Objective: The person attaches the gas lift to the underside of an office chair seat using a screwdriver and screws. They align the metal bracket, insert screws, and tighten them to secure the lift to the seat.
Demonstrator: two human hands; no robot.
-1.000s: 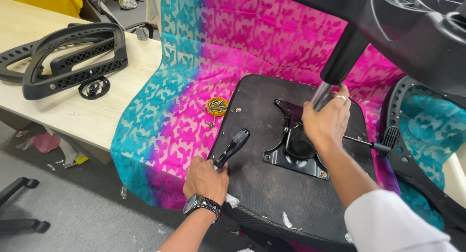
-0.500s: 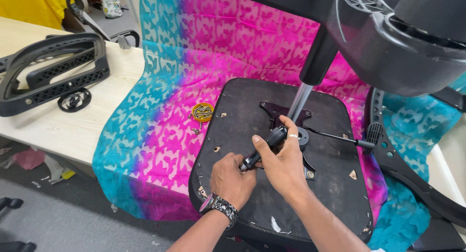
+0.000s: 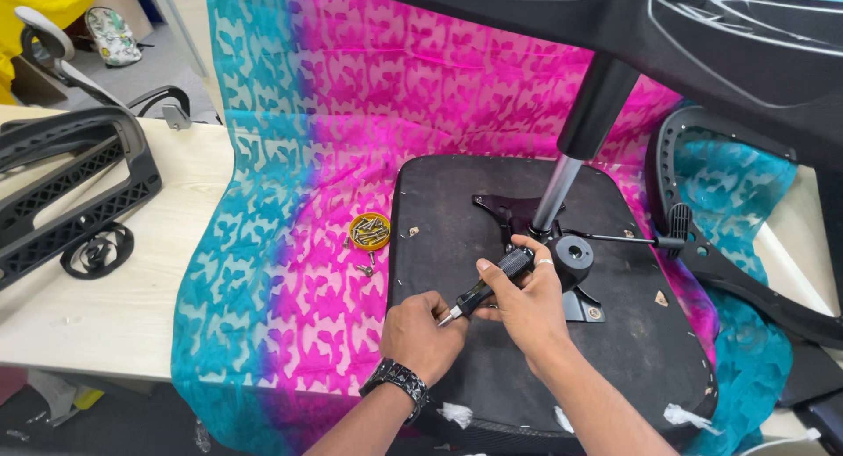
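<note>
So a second ago our right hand [image 3: 527, 302] was up on the gas lift column [image 3: 555, 193] while only the left held the tool. Now both hands have come together over the upturned chair seat [image 3: 457, 210], so the column stands in its socket with no hand on it and our attention has shifted to the screwdriver [image 3: 488, 280].

Nearest to us, on the front part of the seat, our left hand [image 3: 420, 333] is curled shut around the metal tip end of the screwdriver; whether there's a bit or screw pinched in there, we can't tell. Just behind it, the right hand is wrapped round the black handle, fingers closed, thumb on top. The tool lies tilted, tip toward us, handle pointing up toward the column.

Right behind the hands, mid-seat, sits the black mounting plate [image 3: 587, 305] with the round socket, and a thin lever [image 3: 628, 239] pokes off toward the seat's right edge.

Left of the seat, on the pink-and-teal cloth [image 3: 290, 184], there's a small yellow dish of screws [image 3: 370, 230] with a few loose ones beside it. Further left, on the table [image 3: 114, 307], lie black plastic chair frame parts [image 3: 70, 193].
</note>
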